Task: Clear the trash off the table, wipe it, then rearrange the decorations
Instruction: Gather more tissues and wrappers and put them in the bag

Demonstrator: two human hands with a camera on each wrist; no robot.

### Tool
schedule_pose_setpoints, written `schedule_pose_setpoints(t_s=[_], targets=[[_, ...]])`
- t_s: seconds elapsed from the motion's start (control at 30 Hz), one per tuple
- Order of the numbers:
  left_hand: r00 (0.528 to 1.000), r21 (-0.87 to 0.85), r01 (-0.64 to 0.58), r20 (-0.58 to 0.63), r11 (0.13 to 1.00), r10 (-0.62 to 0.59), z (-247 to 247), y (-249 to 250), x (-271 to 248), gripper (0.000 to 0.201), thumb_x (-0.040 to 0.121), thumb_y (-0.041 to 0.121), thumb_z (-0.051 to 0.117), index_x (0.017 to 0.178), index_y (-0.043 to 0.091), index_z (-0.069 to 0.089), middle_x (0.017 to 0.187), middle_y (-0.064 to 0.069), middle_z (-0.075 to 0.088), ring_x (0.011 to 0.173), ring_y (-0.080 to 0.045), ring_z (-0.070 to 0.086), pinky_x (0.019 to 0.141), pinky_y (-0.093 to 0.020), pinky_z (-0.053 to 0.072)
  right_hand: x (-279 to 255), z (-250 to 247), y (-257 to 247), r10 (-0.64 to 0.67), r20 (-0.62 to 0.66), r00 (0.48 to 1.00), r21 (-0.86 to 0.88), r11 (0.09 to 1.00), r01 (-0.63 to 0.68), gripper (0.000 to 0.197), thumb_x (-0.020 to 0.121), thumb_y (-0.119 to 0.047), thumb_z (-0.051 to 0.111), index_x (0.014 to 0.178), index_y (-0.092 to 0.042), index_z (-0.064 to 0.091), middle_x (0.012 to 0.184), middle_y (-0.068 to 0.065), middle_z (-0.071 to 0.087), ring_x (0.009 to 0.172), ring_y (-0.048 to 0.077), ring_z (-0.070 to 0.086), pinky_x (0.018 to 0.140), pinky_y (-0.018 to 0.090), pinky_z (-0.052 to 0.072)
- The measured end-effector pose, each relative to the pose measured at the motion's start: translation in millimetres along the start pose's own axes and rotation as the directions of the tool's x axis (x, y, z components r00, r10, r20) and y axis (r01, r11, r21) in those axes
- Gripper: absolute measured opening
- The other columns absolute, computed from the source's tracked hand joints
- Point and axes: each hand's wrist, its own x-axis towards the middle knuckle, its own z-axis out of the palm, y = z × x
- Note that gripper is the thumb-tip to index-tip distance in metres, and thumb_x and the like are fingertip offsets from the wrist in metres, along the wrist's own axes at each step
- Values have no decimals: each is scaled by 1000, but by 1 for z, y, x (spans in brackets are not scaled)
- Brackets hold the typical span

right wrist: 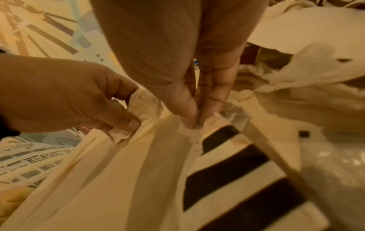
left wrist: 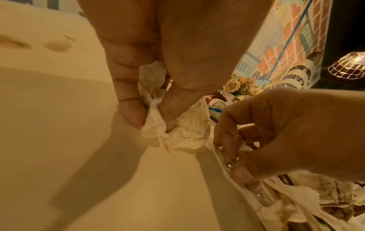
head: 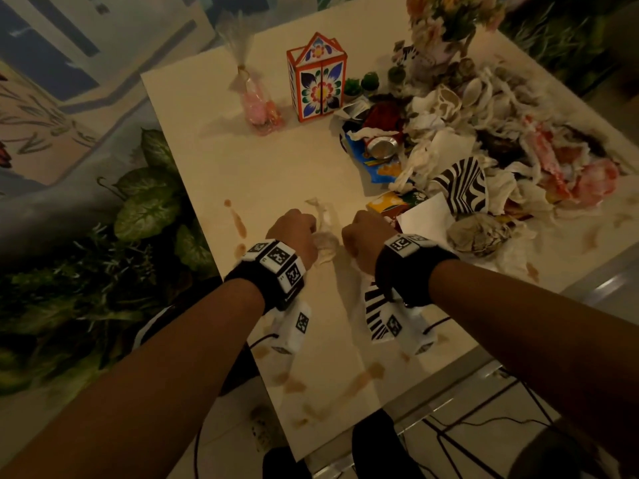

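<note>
Head view: two hands, left hand (head: 294, 233) gripping one tissue (head: 325, 242), right hand (head: 363, 236) pinching striped paper (head: 375, 318).

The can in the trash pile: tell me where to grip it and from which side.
Grip the can round its body, from above and its left. It lies on its side, open end facing you, with tissues crowding its right.

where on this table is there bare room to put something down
Free: the table strip between its left edge and the flower box, running down to the brown stains and both hands, left hand and right hand. Crowded: the whole right side under the trash pile, up to the flower vase.
</note>
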Motion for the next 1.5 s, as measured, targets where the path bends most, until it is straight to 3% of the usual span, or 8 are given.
schedule_pose_setpoints(t_s=[0.2,0.5,0.73,0.87,0.97,1.1,1.23,1.5], targets=[[1000,2,7,12,1000,-7,2,-1,4,9,79,9,61,78,14,53,92,-11,50,89,-34,55,67,-30,34,-2,-3,4,-18,-34,999,-24,1000,17,38,84,-18,62,120,-16,49,125,15,39,116,36,41,91,41,40],[1000,3,-2,2,1000,2,3,-2,6,2,79,7,59,80,8,58,87,-9,44,86,-36,54,66,-30,34,-2,-6,10,10,-16,1000,15,1000,-10,42,78,-4,60,114,-23,49,120,11,39,108,36,45,89,44,44],[1000,-7,16,10,1000,-16,3,-2,6,6,79,7,59,86,7,60,88,-8,43,89,-35,55,67,-30,34,0,-9,10,1,-15,1000,86,996,1,26,83,3,52,101,-16,57,112,11,50,104,31,52,84,35,42],[1000,-12,7,-3,1000,-7,2,-3,5,11,80,8,60,90,7,63,100,-14,55,94,-34,56,71,-29,38,-21,-23,14,15,-105,994,264,964,13,22,83,2,53,83,-19,60,91,0,55,96,22,56,79,24,40],[1000,2,10,8,1000,-10,1,-2,5,12,80,7,59,91,7,63,105,-14,57,96,-33,57,72,-28,38,-55,-17,19,10,-4,1000,340,940,-8,22,81,3,57,89,-17,64,96,-4,56,96,15,52,80,24,37],[1000,6,16,23,1000,-16,0,0,5,14,80,7,59,93,8,64,106,-14,57,96,-33,57,71,-28,37,-72,18,25,-8,46,999,228,974,-3,43,72,-4,72,106,-23,54,114,-2,45,98,15,49,82,21,40],[999,7,23,24,1000,-24,0,0,5,12,81,7,59,92,8,63,106,-14,57,95,-33,56,71,-29,38,-65,36,27,53,55,997,242,968,-65,73,61,-14,83,120,-28,41,123,0,34,103,23,50,92,36,49],[1000,-9,29,-4,1000,-29,2,0,4,11,81,6,58,90,7,64,91,-9,49,90,-35,56,68,-29,37,-58,39,18,-7,49,999,149,989,-1,48,63,-2,75,90,-21,40,105,2,50,90,21,53,76,32,52]])
